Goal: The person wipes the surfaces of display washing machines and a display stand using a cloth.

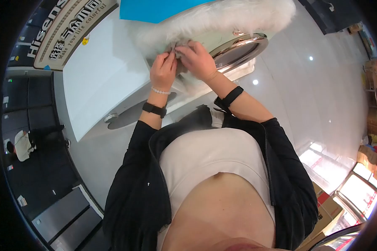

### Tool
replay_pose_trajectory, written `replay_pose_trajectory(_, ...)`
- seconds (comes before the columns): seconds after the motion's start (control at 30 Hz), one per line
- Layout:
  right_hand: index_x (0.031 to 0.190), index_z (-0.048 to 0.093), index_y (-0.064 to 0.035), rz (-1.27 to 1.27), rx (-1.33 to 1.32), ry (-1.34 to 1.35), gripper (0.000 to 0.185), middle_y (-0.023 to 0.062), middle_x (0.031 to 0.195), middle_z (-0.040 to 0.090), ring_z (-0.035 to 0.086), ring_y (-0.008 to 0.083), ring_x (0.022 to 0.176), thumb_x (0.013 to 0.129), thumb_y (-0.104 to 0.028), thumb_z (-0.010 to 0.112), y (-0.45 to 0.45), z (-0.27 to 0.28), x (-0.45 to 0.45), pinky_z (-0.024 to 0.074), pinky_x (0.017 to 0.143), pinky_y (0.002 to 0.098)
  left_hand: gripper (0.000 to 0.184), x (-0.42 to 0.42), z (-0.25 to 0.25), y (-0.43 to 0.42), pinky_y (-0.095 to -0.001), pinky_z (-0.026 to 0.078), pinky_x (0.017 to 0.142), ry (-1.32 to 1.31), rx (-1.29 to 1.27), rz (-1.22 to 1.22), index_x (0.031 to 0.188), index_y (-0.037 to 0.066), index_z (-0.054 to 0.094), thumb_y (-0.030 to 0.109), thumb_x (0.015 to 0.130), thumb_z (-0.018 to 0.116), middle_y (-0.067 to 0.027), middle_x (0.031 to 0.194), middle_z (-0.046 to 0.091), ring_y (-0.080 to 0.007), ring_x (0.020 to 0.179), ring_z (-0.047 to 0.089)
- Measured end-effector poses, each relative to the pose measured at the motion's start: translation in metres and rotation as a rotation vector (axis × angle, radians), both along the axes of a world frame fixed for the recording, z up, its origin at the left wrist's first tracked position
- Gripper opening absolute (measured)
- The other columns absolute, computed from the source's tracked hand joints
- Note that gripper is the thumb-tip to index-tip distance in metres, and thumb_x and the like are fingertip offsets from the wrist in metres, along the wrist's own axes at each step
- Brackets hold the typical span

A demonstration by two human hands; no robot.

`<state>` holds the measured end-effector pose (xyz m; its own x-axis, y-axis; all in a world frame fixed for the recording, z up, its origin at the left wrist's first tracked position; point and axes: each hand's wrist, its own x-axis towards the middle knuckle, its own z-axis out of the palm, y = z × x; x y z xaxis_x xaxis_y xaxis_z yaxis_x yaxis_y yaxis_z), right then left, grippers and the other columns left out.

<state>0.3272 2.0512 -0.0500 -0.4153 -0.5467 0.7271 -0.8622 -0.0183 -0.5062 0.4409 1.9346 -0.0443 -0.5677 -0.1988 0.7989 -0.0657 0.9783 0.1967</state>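
Both hands meet at the corner of a pale green front-loading washing machine whose top is covered with white fur. Between them is a bunched piece of greyish, fluffy material; its exact kind is unclear. My left hand, with a beaded bracelet on its wrist, pinches this material with the fingers together. My right hand grips it from the other side with bent fingers. The round chrome-rimmed door lies just right of my right hand.
A white appliance stands close on the left, with a lettered sign beyond it. A blue panel rests on the fur. Dark appliances and another person are at far left. Cardboard boxes stand at right on the glossy floor.
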Motion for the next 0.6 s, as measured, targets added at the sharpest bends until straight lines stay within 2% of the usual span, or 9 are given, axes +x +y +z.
replay_pose_trajectory(0.1, 0.114, 0.065, -0.0180, 0.108, 0.121, -0.015, 0.037, 0.0107, 0.105, 0.055, 0.060, 0.0311, 0.097, 0.078, -0.010, 0.071, 0.016, -0.008, -0.011, 0.0541, 0.078, 0.0381, 0.025, 0.002, -0.005, 0.011, -0.0332, 0.054, 0.067, -0.148, -0.006, 0.033, 0.100, 0.005, 0.073, 0.001, 0.076, 0.074, -0.0079, 0.094, 0.064, -0.0242, 0.078, 0.064)
replay_pose_trajectory(0.3, 0.116, 0.064, -0.0160, 0.156, 0.104, -0.035, 0.036, 0.0109, 0.108, 0.054, 0.058, 0.0310, 0.103, 0.080, -0.011, 0.069, 0.023, 0.017, -0.031, 0.0529, 0.083, 0.0400, 0.024, -0.023, 0.006, 0.035, -0.0343, 0.054, 0.071, 0.005, 0.111, 0.188, 0.100, 0.005, 0.072, 0.002, 0.077, 0.073, -0.0073, 0.094, 0.064, -0.0258, 0.082, 0.064)
replay_pose_trajectory(0.4, 0.117, 0.064, -0.0145, 0.227, 0.233, -0.032, 0.037, 0.0120, 0.110, 0.054, 0.057, 0.0322, 0.105, 0.081, -0.011, 0.069, 0.024, -0.007, -0.038, 0.0522, 0.085, 0.0414, 0.021, -0.017, -0.017, 0.039, -0.0365, 0.054, 0.070, -0.192, 0.093, 0.243, 0.101, 0.010, 0.072, 0.009, 0.080, 0.071, -0.0043, 0.094, 0.064, -0.0256, 0.081, 0.065)
replay_pose_trajectory(0.47, 0.119, 0.063, -0.0130, 0.302, 0.408, -0.108, 0.039, 0.0126, 0.112, 0.054, 0.057, 0.0337, 0.106, 0.081, -0.012, 0.070, 0.036, -0.021, -0.044, 0.0518, 0.085, 0.0421, 0.019, -0.009, -0.028, 0.053, -0.0387, 0.053, 0.071, -0.326, 0.249, 0.298, 0.101, 0.010, 0.072, 0.011, 0.082, 0.069, -0.0044, 0.096, 0.064, -0.0267, 0.082, 0.065)
replay_pose_trajectory(0.57, 0.120, 0.062, -0.0110, 0.443, 0.412, -0.387, 0.044, 0.0151, 0.114, 0.054, 0.056, 0.0362, 0.109, 0.078, -0.017, 0.074, 0.059, -0.028, -0.053, 0.0504, 0.089, 0.0415, 0.019, -0.012, -0.023, 0.078, -0.0406, 0.053, 0.075, -0.387, 0.457, 0.320, 0.102, 0.008, 0.071, 0.015, 0.085, 0.065, -0.0090, 0.101, 0.064, -0.0315, 0.086, 0.065)
replay_pose_trajectory(0.6, 0.121, 0.061, -0.0104, 0.457, 0.421, -0.374, 0.048, 0.0160, 0.115, 0.054, 0.056, 0.0367, 0.109, 0.076, -0.017, 0.076, 0.068, -0.030, -0.058, 0.0498, 0.091, 0.0414, 0.019, -0.012, -0.024, 0.087, -0.0403, 0.053, 0.076, -0.368, 0.503, 0.311, 0.101, 0.007, 0.071, 0.016, 0.085, 0.065, -0.0104, 0.102, 0.064, -0.0326, 0.087, 0.065)
